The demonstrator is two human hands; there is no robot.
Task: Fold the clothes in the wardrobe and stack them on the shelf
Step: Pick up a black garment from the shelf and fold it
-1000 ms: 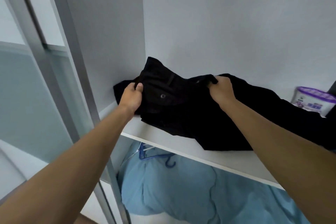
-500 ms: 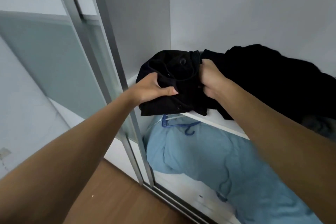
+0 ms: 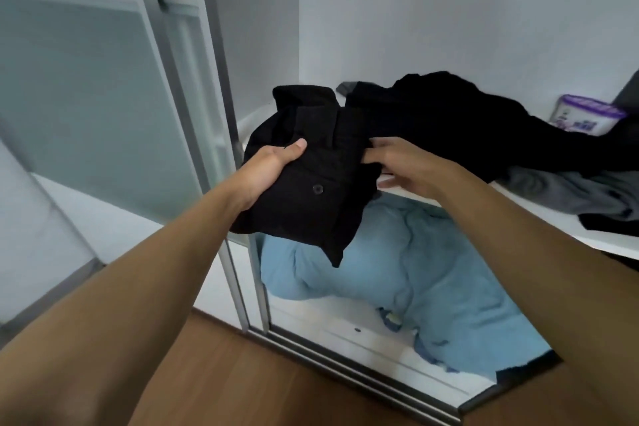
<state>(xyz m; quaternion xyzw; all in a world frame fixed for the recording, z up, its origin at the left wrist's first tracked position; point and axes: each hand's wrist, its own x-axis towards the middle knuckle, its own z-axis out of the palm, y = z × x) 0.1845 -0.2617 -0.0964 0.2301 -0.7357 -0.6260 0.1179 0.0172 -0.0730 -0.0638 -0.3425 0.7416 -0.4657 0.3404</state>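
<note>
Matt black cloth garment [image 3: 311, 183], smooth white shelf [image 3: 539, 218], glossy wooden floor [image 3: 276, 384].

— What do we see at the right edge of the frame?
— A white tub with a purple lid [image 3: 584, 116], its label too blurred for us to read.
— And lower down?
— We see a rumpled pale-blue quilt [image 3: 432, 273] in the lower centre, brown wooden floor [image 3: 276, 380] along the bottom, and a frosted sliding panel [image 3: 86, 97] filling the left.

White wardrobe shelf [image 3: 498, 206], heap of black clothes [image 3: 432, 121] on it, grey garment [image 3: 570, 190] beside, purple-lidded tub [image 3: 584, 114] behind.
</note>
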